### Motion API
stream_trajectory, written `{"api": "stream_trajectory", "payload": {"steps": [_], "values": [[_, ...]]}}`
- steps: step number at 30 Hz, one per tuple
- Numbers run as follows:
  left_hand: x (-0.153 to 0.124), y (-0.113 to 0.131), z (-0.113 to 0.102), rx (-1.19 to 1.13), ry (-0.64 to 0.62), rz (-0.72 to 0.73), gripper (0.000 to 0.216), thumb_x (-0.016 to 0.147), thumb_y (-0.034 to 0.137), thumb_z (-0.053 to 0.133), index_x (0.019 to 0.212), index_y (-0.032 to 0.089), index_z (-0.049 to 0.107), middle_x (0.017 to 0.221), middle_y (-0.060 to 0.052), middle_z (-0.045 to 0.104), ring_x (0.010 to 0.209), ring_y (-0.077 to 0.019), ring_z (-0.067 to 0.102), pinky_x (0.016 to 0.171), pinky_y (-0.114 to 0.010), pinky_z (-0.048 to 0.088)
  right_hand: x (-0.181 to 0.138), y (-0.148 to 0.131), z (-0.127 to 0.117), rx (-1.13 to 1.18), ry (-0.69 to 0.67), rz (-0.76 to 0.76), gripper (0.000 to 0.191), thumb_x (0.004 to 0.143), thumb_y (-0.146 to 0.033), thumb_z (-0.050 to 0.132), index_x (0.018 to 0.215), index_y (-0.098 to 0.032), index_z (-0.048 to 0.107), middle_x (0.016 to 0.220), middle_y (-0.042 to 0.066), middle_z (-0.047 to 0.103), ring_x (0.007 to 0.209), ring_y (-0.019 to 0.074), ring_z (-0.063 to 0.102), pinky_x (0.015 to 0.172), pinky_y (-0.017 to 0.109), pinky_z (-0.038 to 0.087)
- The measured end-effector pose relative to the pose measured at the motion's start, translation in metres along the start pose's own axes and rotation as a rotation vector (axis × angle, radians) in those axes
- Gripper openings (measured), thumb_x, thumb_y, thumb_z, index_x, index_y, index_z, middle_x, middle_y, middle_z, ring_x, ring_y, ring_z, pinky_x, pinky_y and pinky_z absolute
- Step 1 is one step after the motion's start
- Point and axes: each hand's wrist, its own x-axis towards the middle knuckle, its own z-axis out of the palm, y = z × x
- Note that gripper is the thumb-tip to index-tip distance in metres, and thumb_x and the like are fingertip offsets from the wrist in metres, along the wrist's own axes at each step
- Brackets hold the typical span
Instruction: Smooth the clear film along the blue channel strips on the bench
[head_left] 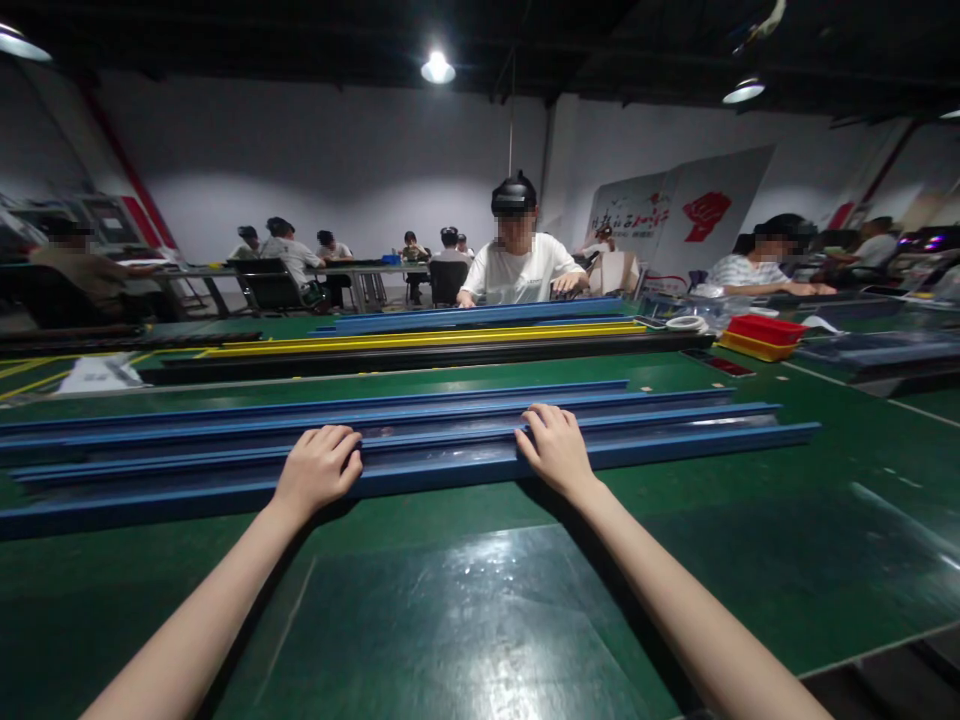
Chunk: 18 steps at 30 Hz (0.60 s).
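Observation:
Long blue channel-shaped strips (675, 447) lie side by side across the green table, their inner faces glossy. My left hand (319, 468) bends its fingers over the nearest strip, left of its middle, with the thumb along the near side. Farther right, my right hand (556, 450) is closed over the same strip, fingertips on its far side and partly hidden. Between my hands a stretch of the strip's near wall (442, 476) is visible. A second blue strip (450, 412) lies just behind it.
Clear plastic sheet (465, 610) covers the near tabletop. Beyond the blue strips lie yellow strips (427, 338) and black strips (420, 357). Red and yellow trays (761, 335) and a phone (718, 362) are at right. A person (525, 265) in a headset works opposite; others sit farther back.

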Motion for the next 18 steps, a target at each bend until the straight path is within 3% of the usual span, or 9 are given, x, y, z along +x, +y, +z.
{"api": "stream_trajectory", "payload": {"steps": [5,9,18], "values": [[0.002,-0.003,0.003,-0.027,-0.035,-0.039,0.035,0.081,0.032,0.032,0.09,0.017,0.062,0.095,-0.01,0.065,0.089,-0.0237,0.057,0.076,-0.037,0.041,0.007,0.019,0.011,0.002,-0.117,0.011,0.035,0.089,-0.036,0.031,0.1,-0.016,0.058,0.11,0.01,0.058,0.104,0.0202,0.048,0.092,0.034,0.029],[0.004,-0.004,0.005,-0.033,-0.07,-0.054,0.036,0.082,0.033,0.032,0.091,0.016,0.062,0.093,-0.009,0.066,0.088,-0.0232,0.058,0.077,-0.037,0.041,0.01,0.021,0.013,0.0,-0.218,0.006,0.036,0.09,-0.034,0.028,0.096,-0.016,0.058,0.096,0.009,0.062,0.092,0.0186,0.053,0.083,0.029,0.034],[0.009,-0.009,0.014,-0.005,-0.132,-0.1,0.037,0.082,0.032,0.031,0.088,0.017,0.064,0.089,-0.008,0.067,0.083,-0.0223,0.06,0.075,-0.035,0.044,0.023,0.025,0.021,0.012,-0.268,-0.002,0.034,0.089,-0.036,0.03,0.093,-0.017,0.057,0.089,0.008,0.061,0.086,0.0197,0.053,0.077,0.029,0.036]]}}
